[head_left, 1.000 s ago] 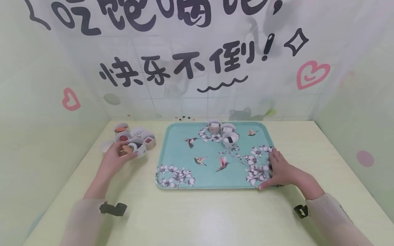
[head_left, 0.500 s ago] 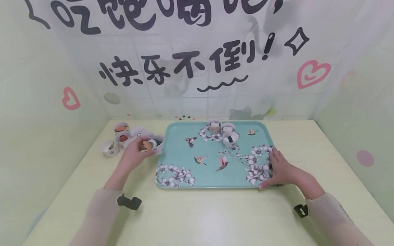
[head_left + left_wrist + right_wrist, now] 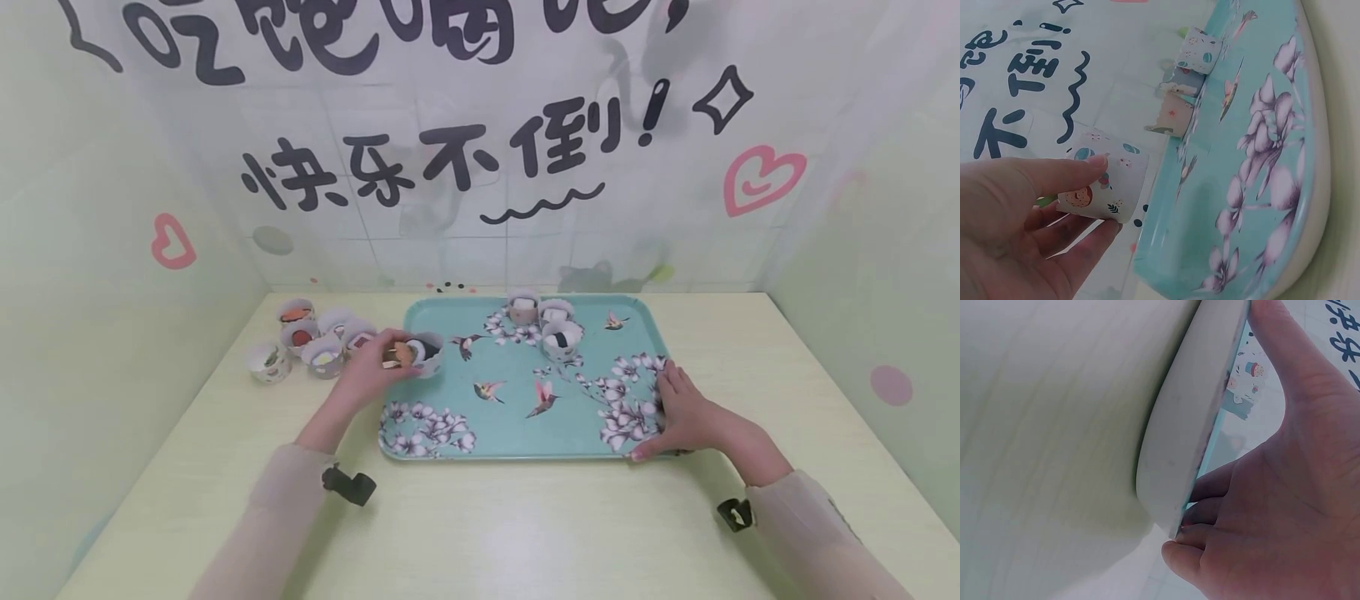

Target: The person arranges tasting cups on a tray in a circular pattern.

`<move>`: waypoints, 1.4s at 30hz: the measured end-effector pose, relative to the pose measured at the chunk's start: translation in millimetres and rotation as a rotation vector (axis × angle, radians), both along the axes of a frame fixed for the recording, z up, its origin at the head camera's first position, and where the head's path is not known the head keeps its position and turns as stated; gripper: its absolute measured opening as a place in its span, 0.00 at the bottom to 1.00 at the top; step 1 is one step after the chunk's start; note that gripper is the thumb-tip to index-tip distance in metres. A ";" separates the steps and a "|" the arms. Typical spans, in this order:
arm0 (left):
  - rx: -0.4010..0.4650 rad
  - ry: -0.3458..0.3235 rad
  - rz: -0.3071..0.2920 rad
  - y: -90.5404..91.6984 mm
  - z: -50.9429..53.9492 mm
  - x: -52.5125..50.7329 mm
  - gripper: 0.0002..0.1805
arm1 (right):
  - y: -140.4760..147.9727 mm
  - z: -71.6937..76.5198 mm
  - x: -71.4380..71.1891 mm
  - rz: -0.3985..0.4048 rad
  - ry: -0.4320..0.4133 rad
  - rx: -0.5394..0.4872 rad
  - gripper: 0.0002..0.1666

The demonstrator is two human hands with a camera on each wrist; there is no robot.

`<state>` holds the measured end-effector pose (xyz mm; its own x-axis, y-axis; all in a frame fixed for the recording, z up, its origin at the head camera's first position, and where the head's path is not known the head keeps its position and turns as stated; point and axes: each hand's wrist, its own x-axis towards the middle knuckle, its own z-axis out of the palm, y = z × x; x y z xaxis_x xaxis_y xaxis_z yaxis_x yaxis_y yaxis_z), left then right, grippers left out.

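Note:
My left hand (image 3: 367, 367) pinches a small printed paper cup (image 3: 430, 357) over the left part of the turquoise tray (image 3: 510, 433). Inside the cup are an orange piece and a dark-and-white piece, which look like sushi. In the left wrist view, the thumb lies on the near side of the cup (image 3: 1113, 181) and the fingers are beneath and behind it. At the tray's front right corner, my right hand (image 3: 693, 417) grips the rim, thumb at the front and fingers along the right side. The right wrist view shows those fingers bent at the tray edge (image 3: 1185, 419).
Three paper cups (image 3: 561, 342) holding white pieces are grouped at the back of the tray. Left of the tray, several more filled cups (image 3: 325, 358) stand close together on the pale wooden table (image 3: 480, 533). A printed curtain (image 3: 450, 208) hangs behind the table.
My left hand has carried the cup rightward, away from the cluster of cups and over the tray's left edge. The right hand has stayed at the tray corner.

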<state>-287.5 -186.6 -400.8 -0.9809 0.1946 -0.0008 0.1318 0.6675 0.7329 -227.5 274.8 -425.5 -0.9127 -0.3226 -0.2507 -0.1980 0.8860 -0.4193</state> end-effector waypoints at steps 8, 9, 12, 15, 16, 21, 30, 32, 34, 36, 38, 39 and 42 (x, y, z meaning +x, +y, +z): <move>0.010 0.024 -0.057 25.1 -0.7 -4.3 0.32 | 0.1 -0.7 -0.2 -0.004 -0.005 0.002 0.85; 0.015 0.022 -0.064 28.2 -0.3 -4.8 0.32 | 0.0 -0.7 -0.1 -0.005 -0.007 0.002 0.85; 0.027 0.017 -0.090 37.3 1.0 -6.1 0.32 | -0.2 -0.8 -0.2 -0.005 -0.006 -0.001 0.85; 0.040 0.011 -0.114 46.4 1.0 -8.3 0.31 | -0.4 -0.1 -0.7 -0.006 -0.009 0.002 0.86; 0.038 0.012 -0.124 49.3 0.7 -9.1 0.31 | -0.2 -0.1 -0.9 -0.004 -0.006 0.003 0.86; 0.026 0.020 -0.166 65.2 -1.4 -13.2 0.30 | 0.5 0.3 -0.9 -0.005 -0.001 0.008 0.86; 0.032 -0.016 -0.217 90.2 -9.7 -19.8 0.29 | -1.9 0.9 0.4 -0.007 -0.009 0.003 0.85; 0.028 -0.022 -0.226 96.6 -11.2 -21.7 0.29 | -2.0 1.8 1.0 -0.007 -0.010 0.001 0.85; 0.016 -0.015 -0.238 103.4 -11.7 -23.0 0.29 | -2.0 2.6 1.4 -0.005 -0.006 0.002 0.85; 0.008 -0.018 -0.250 110.8 -12.0 -24.1 0.29 | -2.0 3.0 1.6 -0.003 -0.002 0.004 0.85; -0.001 -0.019 -0.259 117.8 -12.2 -24.6 0.29 | -1.9 3.3 1.8 -0.002 0.002 0.005 0.85; -0.006 -0.020 -0.261 121.1 -12.2 -24.8 0.29 | -1.7 3.2 1.9 -0.002 0.003 0.005 0.84; -0.034 -0.021 -0.268 129.6 -13.1 -25.9 0.30 | -1.1 2.7 1.7 0.000 0.000 0.001 0.84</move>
